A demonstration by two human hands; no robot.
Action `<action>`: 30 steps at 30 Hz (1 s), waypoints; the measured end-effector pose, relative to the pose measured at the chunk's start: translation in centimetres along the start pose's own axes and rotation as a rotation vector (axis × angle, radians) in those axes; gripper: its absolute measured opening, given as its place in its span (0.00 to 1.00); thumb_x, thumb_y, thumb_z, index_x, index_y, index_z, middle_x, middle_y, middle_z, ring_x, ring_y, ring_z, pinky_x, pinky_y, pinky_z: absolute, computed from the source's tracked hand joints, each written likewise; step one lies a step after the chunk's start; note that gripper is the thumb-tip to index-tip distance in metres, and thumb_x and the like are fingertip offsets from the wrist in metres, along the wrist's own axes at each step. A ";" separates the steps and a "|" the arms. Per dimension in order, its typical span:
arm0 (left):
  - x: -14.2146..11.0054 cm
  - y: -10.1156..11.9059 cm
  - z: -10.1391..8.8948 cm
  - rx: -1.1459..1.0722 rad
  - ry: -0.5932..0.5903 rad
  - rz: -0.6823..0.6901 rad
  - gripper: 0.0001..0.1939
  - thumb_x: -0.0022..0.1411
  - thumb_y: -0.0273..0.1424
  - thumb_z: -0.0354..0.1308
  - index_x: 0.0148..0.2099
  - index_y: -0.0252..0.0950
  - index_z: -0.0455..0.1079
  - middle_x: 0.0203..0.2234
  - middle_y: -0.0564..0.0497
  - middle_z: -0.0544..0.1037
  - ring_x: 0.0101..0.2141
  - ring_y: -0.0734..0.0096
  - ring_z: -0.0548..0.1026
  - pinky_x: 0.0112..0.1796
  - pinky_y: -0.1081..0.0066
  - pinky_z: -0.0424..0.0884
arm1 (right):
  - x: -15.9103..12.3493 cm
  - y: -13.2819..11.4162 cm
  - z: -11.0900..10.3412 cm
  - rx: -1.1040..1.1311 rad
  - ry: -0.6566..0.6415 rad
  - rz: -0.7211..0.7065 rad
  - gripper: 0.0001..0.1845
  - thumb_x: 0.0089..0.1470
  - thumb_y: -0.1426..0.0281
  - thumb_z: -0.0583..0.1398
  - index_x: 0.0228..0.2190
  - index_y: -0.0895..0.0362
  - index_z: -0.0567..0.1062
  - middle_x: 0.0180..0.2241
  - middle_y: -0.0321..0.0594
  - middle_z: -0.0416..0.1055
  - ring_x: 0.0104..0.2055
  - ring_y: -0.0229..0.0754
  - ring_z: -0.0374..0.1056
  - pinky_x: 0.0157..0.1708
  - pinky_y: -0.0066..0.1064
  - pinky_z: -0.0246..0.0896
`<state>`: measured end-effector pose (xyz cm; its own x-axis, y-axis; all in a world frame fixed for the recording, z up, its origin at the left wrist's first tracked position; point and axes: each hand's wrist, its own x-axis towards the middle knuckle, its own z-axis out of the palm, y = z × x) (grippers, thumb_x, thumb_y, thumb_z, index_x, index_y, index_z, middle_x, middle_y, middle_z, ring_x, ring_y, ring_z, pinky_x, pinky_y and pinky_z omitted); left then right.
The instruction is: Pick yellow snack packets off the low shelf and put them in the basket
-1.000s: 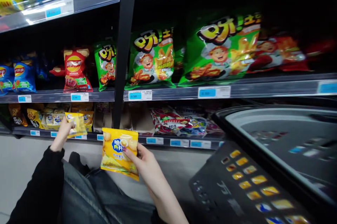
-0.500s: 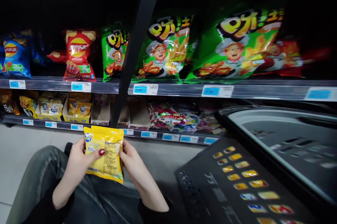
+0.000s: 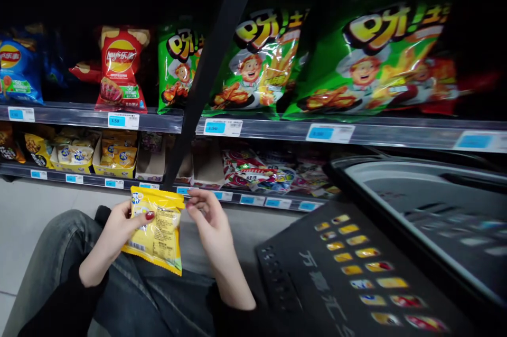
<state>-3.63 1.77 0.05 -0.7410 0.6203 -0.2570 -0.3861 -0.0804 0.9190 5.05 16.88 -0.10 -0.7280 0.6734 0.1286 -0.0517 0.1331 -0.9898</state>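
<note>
My left hand (image 3: 119, 231) grips a yellow snack bag (image 3: 160, 236) by its left side, the thumb with a red nail lying across the front. The bag is tilted above my lap, its printed text panel and barcode facing me. At its top right corner, my right hand (image 3: 209, 221) has thumb and fingertips drawn together on the sealed edge. Part of that contact is hidden by the fingers.
Ahead, the upper shelf (image 3: 158, 121) carries green chip bags (image 3: 253, 73) and a red chip bag (image 3: 122, 73). Below are boxes of small yellow packets (image 3: 118, 156) and colourful candy bags (image 3: 253, 172). A dark shopping basket (image 3: 312, 242) stands close on my right.
My right hand has moved up from the bag's right side to its top right corner. The bag has tilted slightly in my left hand. The view has shifted a little.
</note>
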 end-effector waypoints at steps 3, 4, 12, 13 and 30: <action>0.1 -0.5 0.1 0.071 -0.025 0.017 0.19 0.39 0.36 0.69 0.33 0.30 0.73 0.29 0.46 0.79 0.28 0.63 0.75 0.31 0.68 0.71 | 0.1 -0.4 -0.5 -0.156 -0.139 0.028 0.14 0.48 0.58 0.55 0.26 0.57 0.70 0.24 0.37 0.66 0.28 0.40 0.61 0.30 0.30 0.56; 0.1 -0.7 0.1 0.097 -0.032 0.024 0.19 0.39 0.36 0.69 0.33 0.30 0.73 0.29 0.46 0.80 0.29 0.63 0.75 0.32 0.68 0.71 | 0.1 -0.4 -0.7 -0.176 -0.211 0.062 0.15 0.48 0.57 0.55 0.23 0.57 0.69 0.22 0.37 0.66 0.27 0.39 0.60 0.28 0.30 0.54; 0.3 -0.7 -0.2 0.267 -0.086 0.010 0.19 0.39 0.37 0.69 0.32 0.30 0.73 0.27 0.47 0.79 0.29 0.62 0.74 0.31 0.67 0.70 | 0.0 -0.8 -2.0 0.007 -0.388 0.190 0.14 0.42 0.60 0.60 0.20 0.57 0.65 0.18 0.30 0.59 0.21 0.33 0.54 0.22 0.25 0.50; 0.2 -0.7 -0.2 0.281 -0.103 -0.002 0.19 0.39 0.37 0.69 0.32 0.30 0.73 0.27 0.47 0.79 0.29 0.62 0.74 0.31 0.67 0.70 | -0.1 -1.0 -2.1 -0.027 -0.367 0.156 0.14 0.43 0.61 0.60 0.20 0.57 0.65 0.19 0.31 0.60 0.22 0.33 0.55 0.23 0.25 0.50; -0.1 -1.4 0.2 0.165 -0.116 -0.075 0.23 0.45 0.48 0.62 0.29 0.31 0.72 0.20 0.51 0.74 0.22 0.71 0.69 0.24 0.74 0.63 | 0.1 -0.3 -1.5 0.006 -0.143 0.096 0.12 0.48 0.60 0.57 0.23 0.55 0.64 0.18 0.31 0.60 0.20 0.35 0.60 0.18 0.25 0.60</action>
<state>-2.86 1.98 -1.14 -0.6415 0.7066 -0.2986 -0.3353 0.0918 0.9376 6.01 17.95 0.34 -0.8194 0.5727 0.0234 0.0194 0.0684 -0.9975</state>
